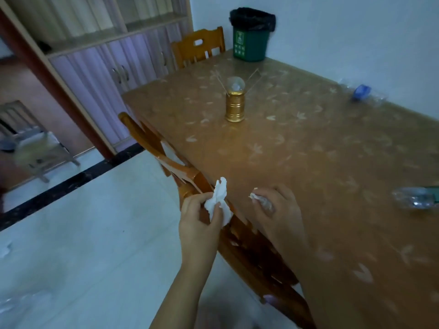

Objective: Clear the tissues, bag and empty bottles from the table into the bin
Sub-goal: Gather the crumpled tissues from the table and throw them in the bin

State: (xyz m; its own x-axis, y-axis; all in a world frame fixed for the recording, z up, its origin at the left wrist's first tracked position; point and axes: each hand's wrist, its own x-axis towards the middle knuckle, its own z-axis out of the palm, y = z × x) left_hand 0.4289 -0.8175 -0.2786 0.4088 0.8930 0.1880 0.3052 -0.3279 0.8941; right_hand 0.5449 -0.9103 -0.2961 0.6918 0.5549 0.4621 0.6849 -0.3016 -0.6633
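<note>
My left hand (202, 217) grips a crumpled white tissue (219, 200) just off the table's near left edge. My right hand (278, 207) rests on the brown table (308, 162) and pinches a small clear plastic bag with a bit of tissue (261, 200). A green bin (251, 36) lined with a black bag stands on the far corner of the table. One crushed clear bottle with a blue label (362, 92) lies by the wall at the far right. Another clear bottle (415, 200) lies at the right edge of view.
A gold lantern-shaped toothpick holder (235, 103) stands mid-table. Wooden chairs sit at the table's left side (166, 153) and far end (198, 46). A cabinet with purple doors (107, 67) stands to the left. A scrap of tissue (6, 249) lies on the white floor.
</note>
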